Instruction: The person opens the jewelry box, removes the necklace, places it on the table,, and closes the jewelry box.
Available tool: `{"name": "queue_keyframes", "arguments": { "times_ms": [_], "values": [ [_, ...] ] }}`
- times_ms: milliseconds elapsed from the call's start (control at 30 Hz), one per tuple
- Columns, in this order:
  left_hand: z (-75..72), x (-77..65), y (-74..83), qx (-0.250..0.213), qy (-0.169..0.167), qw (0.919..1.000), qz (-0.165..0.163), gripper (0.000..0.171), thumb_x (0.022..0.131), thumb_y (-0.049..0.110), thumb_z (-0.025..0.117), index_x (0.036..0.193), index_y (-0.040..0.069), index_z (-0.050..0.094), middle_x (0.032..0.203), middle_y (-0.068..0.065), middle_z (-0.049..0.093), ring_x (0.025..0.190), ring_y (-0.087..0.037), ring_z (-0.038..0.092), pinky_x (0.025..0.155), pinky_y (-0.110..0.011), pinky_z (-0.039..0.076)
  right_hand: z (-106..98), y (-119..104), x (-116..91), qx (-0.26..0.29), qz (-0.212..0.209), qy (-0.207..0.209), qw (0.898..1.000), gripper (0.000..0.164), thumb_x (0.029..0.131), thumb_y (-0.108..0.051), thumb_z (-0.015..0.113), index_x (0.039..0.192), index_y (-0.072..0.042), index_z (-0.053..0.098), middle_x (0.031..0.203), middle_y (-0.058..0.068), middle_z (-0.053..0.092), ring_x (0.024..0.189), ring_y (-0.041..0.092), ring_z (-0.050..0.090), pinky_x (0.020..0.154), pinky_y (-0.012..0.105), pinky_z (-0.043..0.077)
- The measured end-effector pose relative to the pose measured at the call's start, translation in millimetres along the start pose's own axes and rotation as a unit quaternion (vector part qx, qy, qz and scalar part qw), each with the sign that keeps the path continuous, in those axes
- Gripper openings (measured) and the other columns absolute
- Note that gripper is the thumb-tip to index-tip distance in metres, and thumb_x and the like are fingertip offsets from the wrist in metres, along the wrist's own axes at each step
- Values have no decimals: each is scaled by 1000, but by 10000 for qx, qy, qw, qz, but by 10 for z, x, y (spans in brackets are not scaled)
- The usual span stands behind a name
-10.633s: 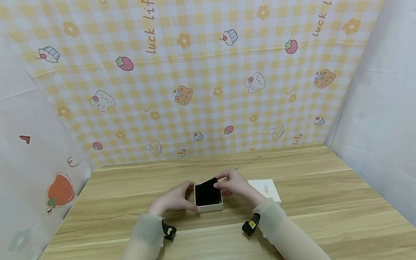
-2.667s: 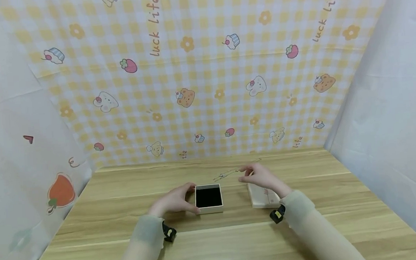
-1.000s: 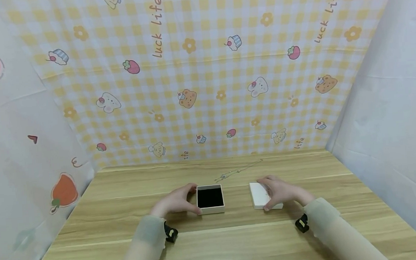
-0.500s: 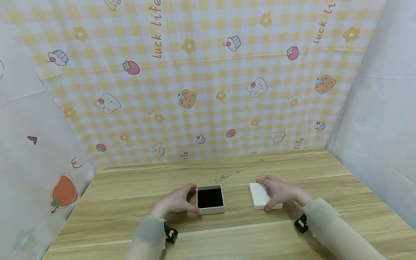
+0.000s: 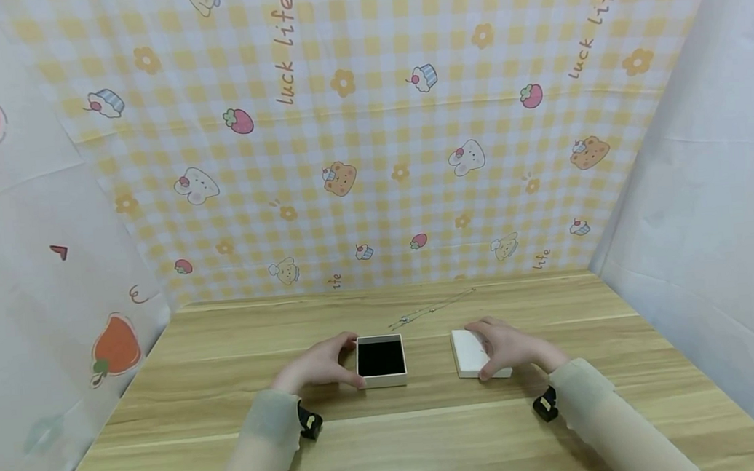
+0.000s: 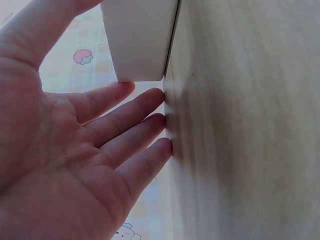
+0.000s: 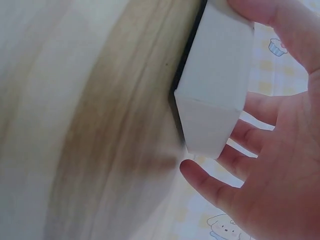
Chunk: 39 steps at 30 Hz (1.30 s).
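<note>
Near the middle of the table in the head view sits a small white jewelry box (image 5: 383, 382), lidless, its inside lined black. My left hand (image 5: 316, 362) grips the box's left side between thumb and index finger; the left wrist view shows the other fingers (image 6: 132, 135) resting against the tabletop. To the right lies the white box lid (image 5: 469, 353), top up. Thumb and fingers of my right hand (image 5: 512, 346) span that lid at its front and back edges, covering part of its printed top. Behind both pieces, a thin necklace (image 5: 431, 310) is stretched out diagonally on the wood.
The wood-grain table (image 5: 392, 446) meets a yellow checked cloth backdrop (image 5: 370, 134) at the rear. Pale cloth walls (image 5: 709, 190) close in both sides. Each wrist carries a small black camera (image 5: 310, 421).
Earlier my right hand held the black pad at the box, then hovered by the necklace. It has since moved right onto the lid; during the last second, little differs. My left hand stays on the box.
</note>
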<state>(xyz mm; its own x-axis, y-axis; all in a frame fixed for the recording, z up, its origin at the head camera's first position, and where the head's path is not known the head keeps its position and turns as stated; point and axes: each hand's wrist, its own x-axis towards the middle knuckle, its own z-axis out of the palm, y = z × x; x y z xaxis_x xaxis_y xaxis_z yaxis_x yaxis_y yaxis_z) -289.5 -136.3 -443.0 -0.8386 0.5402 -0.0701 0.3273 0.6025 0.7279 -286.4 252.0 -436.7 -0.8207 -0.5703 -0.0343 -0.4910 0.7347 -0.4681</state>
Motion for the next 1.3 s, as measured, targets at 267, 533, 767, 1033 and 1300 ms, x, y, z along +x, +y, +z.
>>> {"name": "queue_keyframes", "arguments": {
  "times_ms": [267,533,767,1033,1300],
  "values": [
    [11,9,-21,26,-11,10000,-28,92,69,34,87,141,0,41,139,-17,49,132,-31,41,109,-46,31,-46,-25,15,38,-46,5,10000,96,61,-25,87,139,8,40,121,13,51,94,20,48,80,40,44],
    [4,-9,-11,92,-2,10000,5,92,69,35,87,141,0,41,139,-17,50,132,-33,42,108,-47,31,-101,-58,55,107,-85,2,9999,99,63,-28,87,142,7,37,120,12,50,89,18,50,77,37,45],
    [11,9,-25,30,34,10000,18,91,68,34,87,140,1,43,138,-16,50,131,-32,42,108,-47,31,-115,-130,90,59,-82,54,9999,98,62,-28,87,141,6,40,130,18,49,99,22,51,85,44,45],
    [6,5,-13,30,36,10000,5,90,68,34,87,139,1,43,138,-16,50,131,-31,42,108,-46,31,-112,-164,122,71,-101,18,9999,97,63,-27,86,141,7,39,124,14,50,88,17,50,77,39,45],
    [6,-1,-9,31,39,10000,59,88,68,34,87,138,2,44,138,-17,50,131,-32,43,108,-47,31,-111,-202,159,19,-141,50,9999,98,62,-28,87,141,6,40,127,15,51,96,20,50,83,42,45]
  ]
}}
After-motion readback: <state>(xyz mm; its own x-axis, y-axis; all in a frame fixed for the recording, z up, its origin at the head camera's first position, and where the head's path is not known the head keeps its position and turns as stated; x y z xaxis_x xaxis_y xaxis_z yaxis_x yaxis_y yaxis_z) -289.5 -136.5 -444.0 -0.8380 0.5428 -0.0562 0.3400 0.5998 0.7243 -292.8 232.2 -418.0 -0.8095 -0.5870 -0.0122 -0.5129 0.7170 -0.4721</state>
